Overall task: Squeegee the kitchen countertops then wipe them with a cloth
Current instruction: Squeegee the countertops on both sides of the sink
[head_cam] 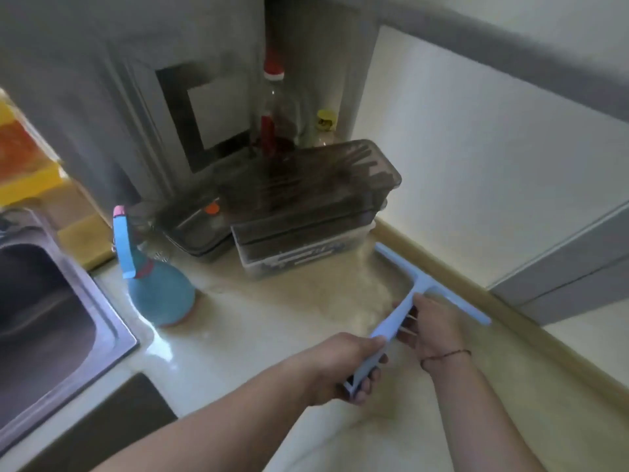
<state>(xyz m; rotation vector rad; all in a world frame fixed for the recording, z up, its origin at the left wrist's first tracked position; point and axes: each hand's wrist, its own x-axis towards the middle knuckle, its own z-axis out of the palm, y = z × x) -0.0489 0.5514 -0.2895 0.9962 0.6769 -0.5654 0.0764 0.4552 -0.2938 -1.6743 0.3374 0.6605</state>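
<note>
Cream kitchen countertop point(258, 338), wet and glossy in a corner by the steel sink point(51, 311) — you stand over it with a pale blue squeegee point(405, 301) in both hands. Your left hand point(354, 369) is wrapped round the lower end of the handle, fingers curled under it; your right hand point(425, 328) takes the handle higher up, near the crossbar, though motion blur hides how tightly those fingers close. The blade lies along the raised back edge of the counter, its far tip just beside the stacked dark storage boxes point(306, 206). A blue spray bottle point(153, 284) stands near the sink rim.

Judging by its thin plastic build, the squeegee should be light and stiff, with only the rubber edge giving way (wet plastic may turn slippery). Hold the handle, not the blade — low for reach, high for pressure. No cloth shows anywhere, so the wiping step looks not yet begun.
</note>
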